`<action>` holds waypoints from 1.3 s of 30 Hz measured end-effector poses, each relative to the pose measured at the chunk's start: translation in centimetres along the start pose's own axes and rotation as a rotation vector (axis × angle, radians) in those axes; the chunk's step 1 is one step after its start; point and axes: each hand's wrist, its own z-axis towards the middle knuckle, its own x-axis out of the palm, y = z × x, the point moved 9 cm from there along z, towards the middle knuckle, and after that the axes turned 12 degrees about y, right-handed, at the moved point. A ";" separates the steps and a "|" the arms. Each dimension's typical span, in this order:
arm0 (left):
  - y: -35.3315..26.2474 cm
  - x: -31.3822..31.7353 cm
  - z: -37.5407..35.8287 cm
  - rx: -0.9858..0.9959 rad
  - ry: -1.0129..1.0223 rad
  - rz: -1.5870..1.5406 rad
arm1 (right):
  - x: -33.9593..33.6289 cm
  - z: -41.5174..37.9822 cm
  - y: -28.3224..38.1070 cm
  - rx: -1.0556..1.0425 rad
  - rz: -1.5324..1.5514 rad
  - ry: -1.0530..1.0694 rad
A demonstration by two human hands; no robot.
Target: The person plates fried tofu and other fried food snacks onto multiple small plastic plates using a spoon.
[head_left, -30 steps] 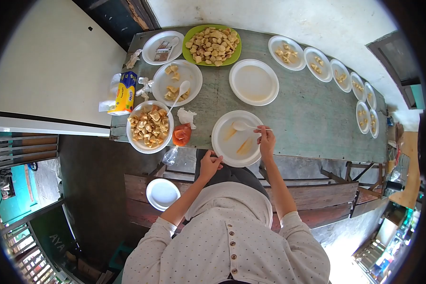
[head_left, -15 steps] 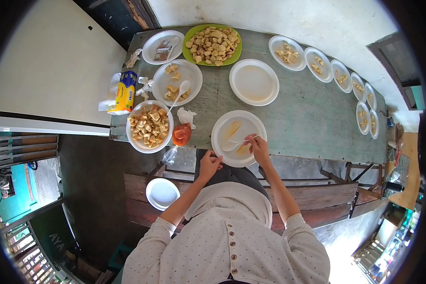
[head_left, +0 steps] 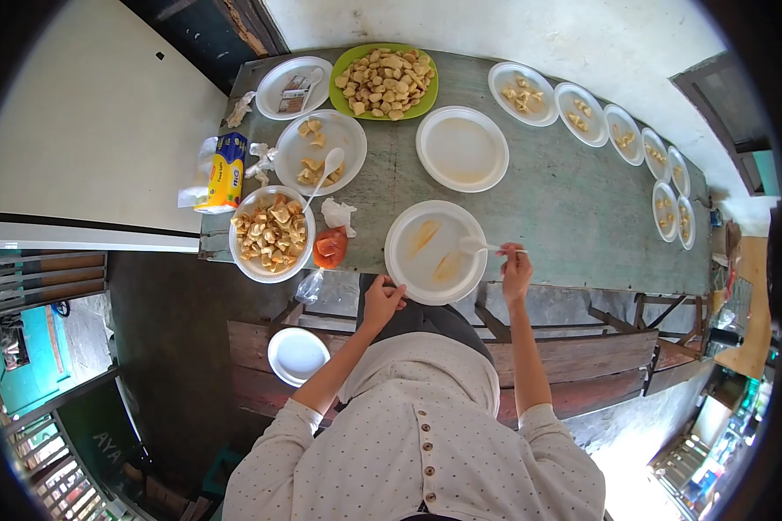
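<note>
Head cam: right hand pinching white spoon over right side of smeared plate at table's near edge, left hand fingers closed on plate's near-left rim.

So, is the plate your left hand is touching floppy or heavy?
The white plate is probably light, since it looks thin and holds only yellowish smears. Its raised rim should keep it fairly stiff. Those smears look wet, so they might be slippery.

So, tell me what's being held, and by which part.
The right hand holds a spoon by its handle. The left hand touches the plate at its rim, grip unclear.
</note>
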 end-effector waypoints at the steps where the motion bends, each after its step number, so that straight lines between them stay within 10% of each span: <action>1: -0.1 -0.1 0.0 0.003 -0.002 0.002 | -0.9 0.0 0.6 -0.060 0.034 -0.074; 7: -0.4 0.0 -0.1 -0.001 -0.004 0.007 | 2.5 -0.6 -1.4 0.009 0.108 0.235; 12: -0.3 0.1 -0.1 -0.015 0.003 0.009 | -1.3 -0.3 1.5 -0.082 -0.106 -0.090; 19: -0.3 0.1 0.1 -0.006 0.009 0.032 | 0.8 -0.2 -0.2 -0.031 -0.051 0.204; 21: -0.6 0.1 0.1 -0.009 0.009 0.027 | -1.6 -0.2 1.9 -0.196 -0.207 -0.063; 28: -0.6 0.1 0.3 0.003 0.008 0.062 | 0.6 -0.5 -0.7 -0.035 0.006 0.183; 34: -0.3 0.1 0.2 -0.011 0.001 0.030 | -1.9 -0.9 -1.7 0.010 0.151 -0.115; 39: -0.3 0.1 0.2 -0.010 0.004 0.038 | 3.7 -2.6 -3.1 0.104 0.090 0.305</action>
